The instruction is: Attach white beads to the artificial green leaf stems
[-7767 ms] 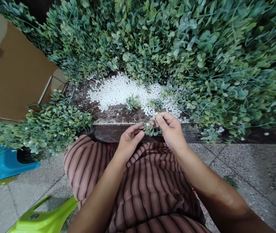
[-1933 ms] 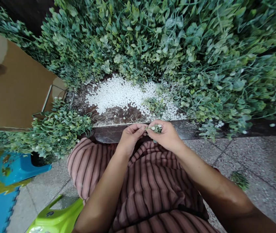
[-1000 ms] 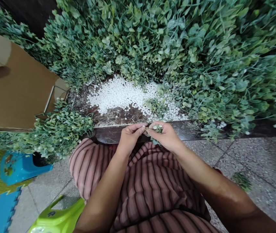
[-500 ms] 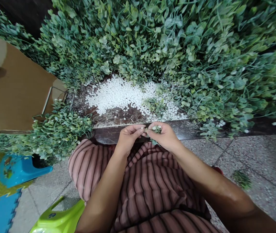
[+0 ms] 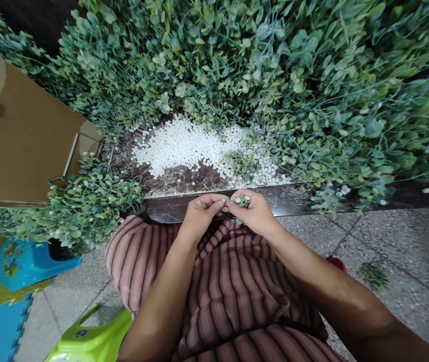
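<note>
Held sprig (image 5: 243, 201), apparently lifted from beside loose sprig (image 5: 242, 163) (12 o'clock), now pinched by left hand (image 5: 201, 213) and right hand (image 5: 255, 213).

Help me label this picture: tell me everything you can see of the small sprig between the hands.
The sprig is small, with rounded green leaves that look like plastic and a few white bits among them. The right hand grips it between thumb and forefinger; some leaves show in the gap, another below the thumb. The left hand, fingertips pinched, meets its other end, mostly hidden. It is held at the near edge of the dark table.
</note>
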Tool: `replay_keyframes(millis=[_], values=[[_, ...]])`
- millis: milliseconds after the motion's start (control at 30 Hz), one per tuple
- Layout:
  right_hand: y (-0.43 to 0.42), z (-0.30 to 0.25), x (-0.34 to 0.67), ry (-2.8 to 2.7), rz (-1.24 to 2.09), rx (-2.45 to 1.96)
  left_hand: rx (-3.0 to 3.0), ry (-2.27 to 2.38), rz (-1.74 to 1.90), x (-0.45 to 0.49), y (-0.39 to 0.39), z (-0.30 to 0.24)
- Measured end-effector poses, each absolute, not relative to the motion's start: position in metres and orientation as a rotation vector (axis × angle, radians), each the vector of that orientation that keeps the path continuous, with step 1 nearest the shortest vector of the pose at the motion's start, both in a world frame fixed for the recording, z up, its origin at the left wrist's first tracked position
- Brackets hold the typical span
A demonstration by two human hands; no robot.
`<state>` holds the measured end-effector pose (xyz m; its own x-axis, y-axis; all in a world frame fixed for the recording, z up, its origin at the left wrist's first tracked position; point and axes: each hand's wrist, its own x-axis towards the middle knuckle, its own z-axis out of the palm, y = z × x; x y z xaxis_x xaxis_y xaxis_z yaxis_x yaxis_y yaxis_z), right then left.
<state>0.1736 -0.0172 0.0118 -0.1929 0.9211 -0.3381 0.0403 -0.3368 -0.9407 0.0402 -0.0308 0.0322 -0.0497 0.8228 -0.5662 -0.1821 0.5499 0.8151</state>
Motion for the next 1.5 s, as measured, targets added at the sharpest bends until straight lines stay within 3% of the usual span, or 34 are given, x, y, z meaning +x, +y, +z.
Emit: replay_keyframes(millis=[667,1500], values=[[-0.017,0.016,0.174,-1.263,1.551,-1.325,0.428,1.163,0.938,0.035,-0.034,0.025],[-0.013,0.012,0.169,-1.186,1.616,-1.428,0.577,1.359,0.948,0.032,-0.031,0.015]])
